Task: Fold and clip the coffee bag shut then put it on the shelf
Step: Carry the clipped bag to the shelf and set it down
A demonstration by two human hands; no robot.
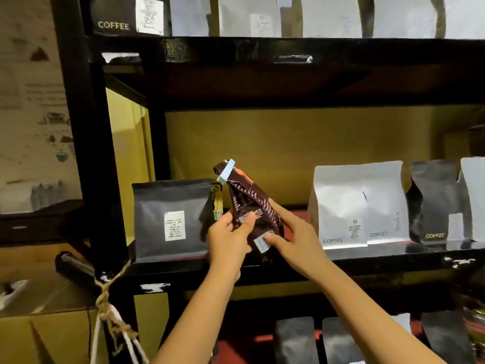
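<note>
Both hands, left (227, 236) and right (291, 232), grip crinkled brown coffee bag (253, 206); pale clip (226, 172) pinches folded top

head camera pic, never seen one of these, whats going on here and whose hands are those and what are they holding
This single picture comes from a camera worn on a person's head, looking forward and down, so the two bare arms reaching in from below are the wearer's own. There is no machine. The left hand and right hand together hold a dark brown coffee bag in front of a black shelf. The bag's top is folded over and pinched by a pale clip. On the shelf stand other bags: a dark grey bag to the left, white bags to the right.
</note>
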